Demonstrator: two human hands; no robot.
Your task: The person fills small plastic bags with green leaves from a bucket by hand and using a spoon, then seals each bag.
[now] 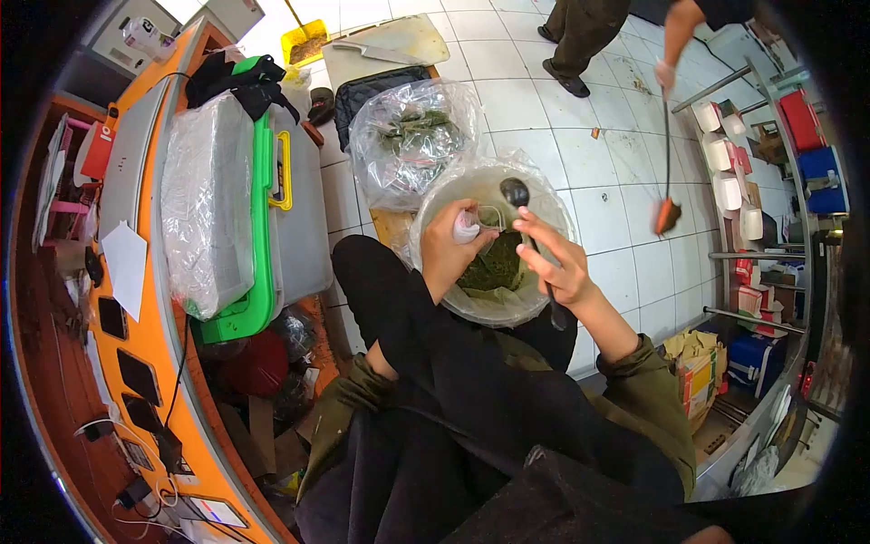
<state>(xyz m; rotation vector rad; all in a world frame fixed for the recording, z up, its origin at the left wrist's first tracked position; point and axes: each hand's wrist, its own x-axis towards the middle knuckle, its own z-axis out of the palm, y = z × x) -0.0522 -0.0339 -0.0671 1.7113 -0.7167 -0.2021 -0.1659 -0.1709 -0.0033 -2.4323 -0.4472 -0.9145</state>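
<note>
Cup (478,222), ladle (517,192) over tub (480,174), bagged greens (412,136) behind

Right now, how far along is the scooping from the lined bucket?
Done: cannot tell how full the cup is. In hand: left hand holds a small clear cup over the bucket; right hand holds a black spoon, raised. Left: green mix in the bucket, plus a bag of leaves.

My left fingers (444,238) cover most of the small clear cup (488,218), so I can't read its contents; the spoon (516,192) handle is hidden behind my right fingers (536,238); beyond them, a co-worker (589,36) is cut off by the top edge.
</note>
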